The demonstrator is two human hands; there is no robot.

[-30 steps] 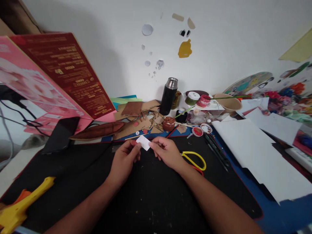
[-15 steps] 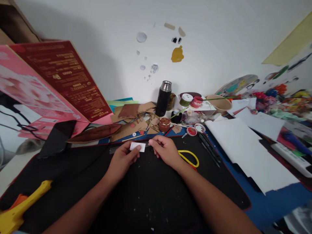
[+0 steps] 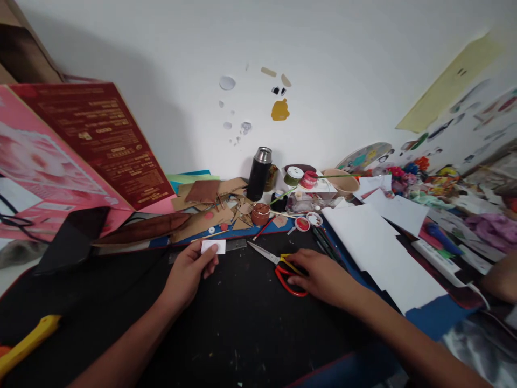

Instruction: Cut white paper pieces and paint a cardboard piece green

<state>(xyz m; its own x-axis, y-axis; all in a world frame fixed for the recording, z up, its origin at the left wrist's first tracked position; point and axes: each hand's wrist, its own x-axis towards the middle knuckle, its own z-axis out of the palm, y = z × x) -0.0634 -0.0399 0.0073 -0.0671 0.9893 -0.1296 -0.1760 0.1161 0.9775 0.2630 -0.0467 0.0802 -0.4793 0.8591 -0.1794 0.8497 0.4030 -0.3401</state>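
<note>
So I'm standing here watching someone at a seriously cluttered tabletop [image 3: 428, 317]. The left hand [image 3: 193, 265] has a little white paper [image 3: 213, 247] pinched at one end, thumb on top and fingers curled behind, up near the back of the black mat [image 3: 242, 339]. My guess is it's held by the end so most of it sticks out free.

The right hand [image 3: 317, 270] is on the handles of some scissors [image 3: 265, 253], fingers over the yellow loop, right by the red one. Can't tell if they've really closed on it or are just resting there. Blades point toward the left hand, which I reckon makes the handles an easy reach for the right. A clear ruler [image 3: 236, 245] lies just beside the paper.

Writing-wise, not much luck. The dark red panel [image 3: 121, 156] on the pink box [image 3: 44, 156] has rows of gold print, way too small to read from here. I can't make out a brand on the black bottle [image 3: 258, 178] or the brown paint jar [image 3: 260, 214] either.
</note>
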